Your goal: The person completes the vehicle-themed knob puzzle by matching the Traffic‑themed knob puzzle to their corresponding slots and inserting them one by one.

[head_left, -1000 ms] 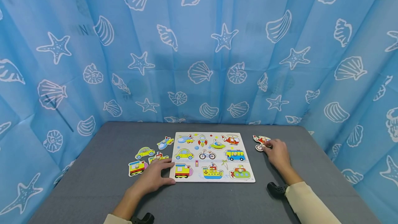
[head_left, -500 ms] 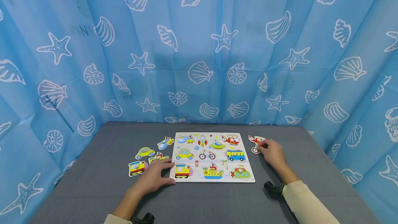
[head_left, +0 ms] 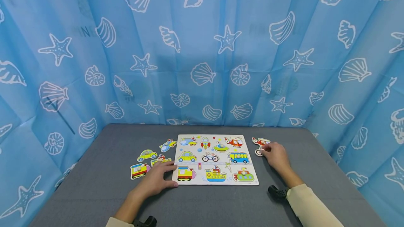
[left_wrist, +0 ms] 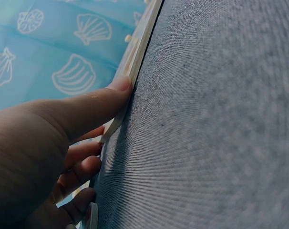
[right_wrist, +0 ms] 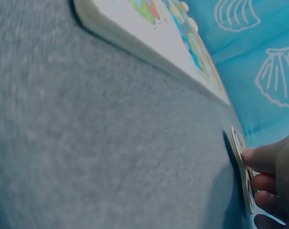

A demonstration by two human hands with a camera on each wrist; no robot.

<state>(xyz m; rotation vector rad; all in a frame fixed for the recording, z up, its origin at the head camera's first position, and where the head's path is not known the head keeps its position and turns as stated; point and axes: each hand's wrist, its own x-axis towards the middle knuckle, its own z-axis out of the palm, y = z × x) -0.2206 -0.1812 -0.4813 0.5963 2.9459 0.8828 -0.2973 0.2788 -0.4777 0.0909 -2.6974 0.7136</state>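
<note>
The white vehicle puzzle board (head_left: 195, 164) lies mid-table, printed with a plane, car, bicycle, train and other shapes. My left hand (head_left: 155, 178) rests at its near left corner. In the left wrist view the thumb (left_wrist: 99, 107) touches the board's edge, with relaxed fingers below. To the board's right, my right hand (head_left: 277, 157) pinches a puzzle piece with a wheel showing, a bicycle piece (head_left: 258, 152); the hand hides much of it. In the right wrist view the piece (right_wrist: 238, 148) is tilted on edge in that view. A red helicopter piece (head_left: 259, 141) lies just beyond the fingers.
Left of the board lie a plane piece (head_left: 167, 145), a car piece (head_left: 147, 155), a train piece (head_left: 139, 171) and a ship piece (head_left: 161, 159) close to my left hand. A blue shell-patterned curtain (head_left: 202, 108) hangs behind the grey table (head_left: 214, 206).
My right hand has shifted slightly left toward the board, and the bicycle and helicopter pieces have slid left too. In the last half second little has moved. My left hand has stayed put.
</note>
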